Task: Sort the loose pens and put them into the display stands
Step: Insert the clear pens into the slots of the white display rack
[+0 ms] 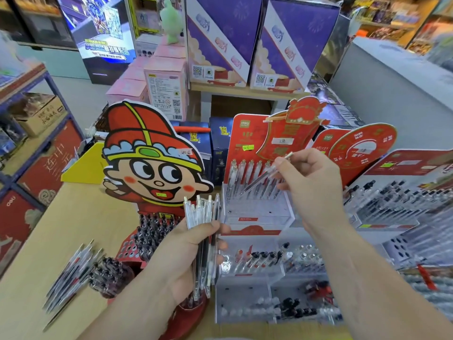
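My left hand (188, 256) grips a bundle of clear pens (202, 231), held upright in front of the cartoon-boy stand (152, 155). My right hand (308, 182) pinches a single clear pen (263, 176), tilted with its tip down over the red-backed clear display stand (255, 212). That stand holds a row of clear pens (247, 173) at its back. A loose pile of pens (71, 273) lies on the wooden table at the left.
A lower clear stand (252, 273) with black-capped pens sits in front. More pen displays (392, 200) fill the right side. A dark bundle of pens (110, 273) lies beside the loose pile. Purple boxes (220, 38) and pink boxes (164, 79) stand behind.
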A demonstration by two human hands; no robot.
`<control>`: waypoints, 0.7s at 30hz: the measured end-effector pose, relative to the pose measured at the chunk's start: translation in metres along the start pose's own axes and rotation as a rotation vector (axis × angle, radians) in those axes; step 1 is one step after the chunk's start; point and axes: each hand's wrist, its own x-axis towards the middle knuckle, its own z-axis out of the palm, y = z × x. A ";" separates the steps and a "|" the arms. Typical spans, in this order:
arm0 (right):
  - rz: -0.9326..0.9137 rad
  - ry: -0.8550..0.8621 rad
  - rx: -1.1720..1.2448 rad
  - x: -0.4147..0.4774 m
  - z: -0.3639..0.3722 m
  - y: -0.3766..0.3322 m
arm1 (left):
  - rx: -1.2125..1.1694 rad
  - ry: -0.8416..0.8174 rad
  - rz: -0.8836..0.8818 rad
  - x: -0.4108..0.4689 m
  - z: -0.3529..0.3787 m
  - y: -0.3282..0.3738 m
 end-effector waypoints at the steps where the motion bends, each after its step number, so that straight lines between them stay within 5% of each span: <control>1: -0.005 -0.011 -0.014 0.000 0.002 0.002 | 0.000 0.001 0.002 0.000 0.000 0.001; 21: -0.180 -0.099 -0.460 0.003 0.039 0.032 | -0.136 0.010 -0.016 0.010 -0.013 -0.003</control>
